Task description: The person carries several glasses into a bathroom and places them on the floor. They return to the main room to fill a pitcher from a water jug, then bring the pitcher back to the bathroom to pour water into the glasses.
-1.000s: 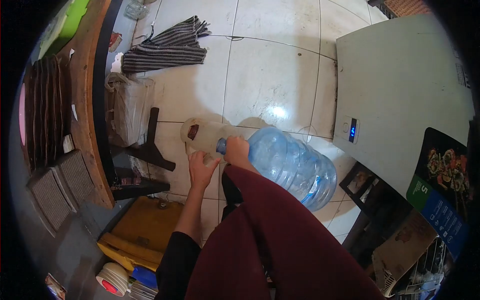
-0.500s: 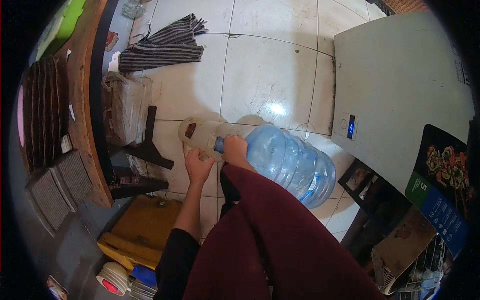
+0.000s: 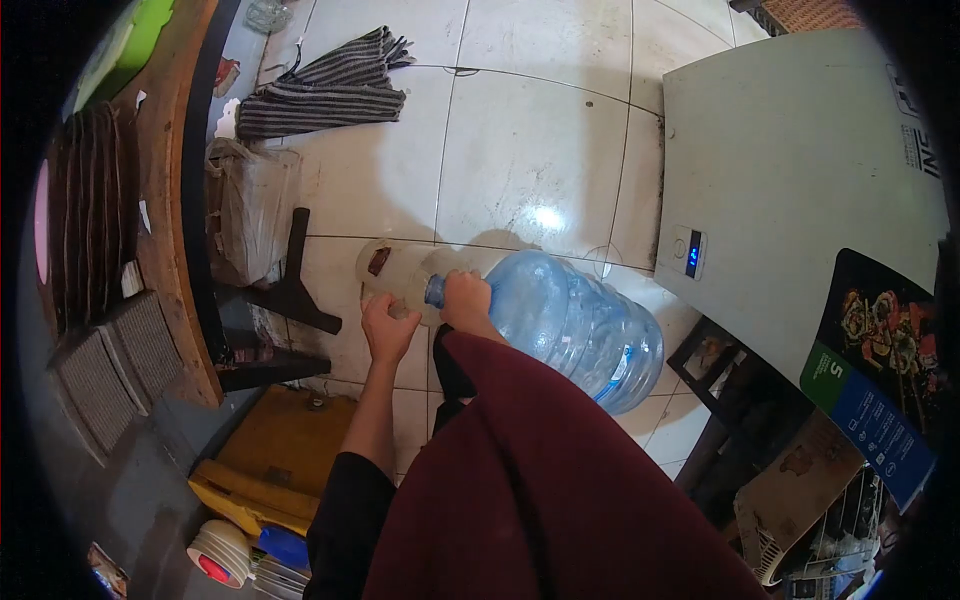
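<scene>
A large clear-blue water jug [image 3: 570,315] lies tilted over the tiled floor, its blue neck pointing left. My right hand [image 3: 467,300] is wrapped round the jug just behind its mouth. In front of that mouth is a see-through plastic container [image 3: 398,262] with a brown patch on its far left side; its outline is faint against the tiles. My left hand [image 3: 390,325] is at the container's near side, thumb and fingers closed on its edge. The dark red cloth of my clothing hides the floor below the jug.
A white appliance [image 3: 770,150] with a lit blue display stands on the right. At the left are a wooden-edged table [image 3: 165,200], a hanging plastic bag [image 3: 250,205] and a yellow box [image 3: 275,445]. A striped cloth [image 3: 325,100] lies on the floor.
The whole view has shifted slightly. My left hand has drawn a little left, its fingers curling closer together at the container. My right hand keeps its hold on the jug's neck.
</scene>
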Tool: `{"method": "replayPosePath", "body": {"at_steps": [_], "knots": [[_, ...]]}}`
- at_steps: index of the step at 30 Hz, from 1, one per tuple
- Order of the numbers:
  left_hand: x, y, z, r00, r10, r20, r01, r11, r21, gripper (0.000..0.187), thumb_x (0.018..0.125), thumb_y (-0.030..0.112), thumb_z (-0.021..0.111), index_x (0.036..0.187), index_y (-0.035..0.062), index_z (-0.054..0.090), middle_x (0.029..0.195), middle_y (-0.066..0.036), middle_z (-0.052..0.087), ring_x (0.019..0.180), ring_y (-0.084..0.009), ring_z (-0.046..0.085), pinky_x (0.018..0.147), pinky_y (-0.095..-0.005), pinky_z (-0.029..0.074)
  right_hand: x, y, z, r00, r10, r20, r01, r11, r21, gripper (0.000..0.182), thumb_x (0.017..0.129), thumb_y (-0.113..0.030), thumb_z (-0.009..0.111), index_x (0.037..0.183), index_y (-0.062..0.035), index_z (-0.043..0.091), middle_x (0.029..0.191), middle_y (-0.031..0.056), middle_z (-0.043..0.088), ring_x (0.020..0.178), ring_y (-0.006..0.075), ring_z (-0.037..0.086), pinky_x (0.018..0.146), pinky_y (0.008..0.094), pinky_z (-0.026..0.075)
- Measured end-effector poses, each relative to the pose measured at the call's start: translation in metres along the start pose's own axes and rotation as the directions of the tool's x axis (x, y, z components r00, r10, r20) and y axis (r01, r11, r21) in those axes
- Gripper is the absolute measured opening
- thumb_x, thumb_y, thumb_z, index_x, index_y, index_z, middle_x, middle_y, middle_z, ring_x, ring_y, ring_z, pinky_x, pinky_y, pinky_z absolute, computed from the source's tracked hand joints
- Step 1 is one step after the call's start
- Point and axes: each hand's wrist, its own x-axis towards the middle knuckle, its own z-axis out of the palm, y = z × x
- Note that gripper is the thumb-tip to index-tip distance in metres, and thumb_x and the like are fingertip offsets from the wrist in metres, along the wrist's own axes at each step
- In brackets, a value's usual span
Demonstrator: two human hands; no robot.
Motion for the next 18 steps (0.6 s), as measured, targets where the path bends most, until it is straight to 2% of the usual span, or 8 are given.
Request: {"method": "replayPosePath", "body": {"at_steps": [5, 18], "knots": [[0.000, -0.002, 0.003, 1.000, 0.021, -0.016, -0.021, 1.000, -0.009, 0.023, 0.048, 0.015, 0.058, 0.058, -0.0009, 0.043, 0.064, -0.013, 0.046, 0.068, -0.0287, 0.041, 0.061, -0.0361, 0.036, 0.001, 0.002, 0.007, 0.999, -0.011, -0.044, 0.010, 1.000, -0.029, 0.031, 0.049, -0.016, 0.067, 0.076, -0.0077, 0.054, 0.079, 0.0074, 0.056, 0.082, 0.0216, 0.051, 0.066, 0.0290, 0.045], [-0.003, -0.001, 0.004, 0.999, 0.019, -0.041, -0.020, 0.999, -0.033, 0.023, 0.049, 0.014, 0.059, 0.059, -0.0007, 0.045, 0.063, -0.013, 0.046, 0.067, -0.0289, 0.041, 0.063, -0.0350, 0.036, 0.004, -0.001, 0.014, 0.999, -0.020, -0.042, 0.017, 0.998, -0.060, 0.034, 0.048, -0.019, 0.069, 0.077, -0.0082, 0.054, 0.079, 0.0068, 0.055, 0.081, 0.0209, 0.052, 0.066, 0.0279, 0.044]]}}
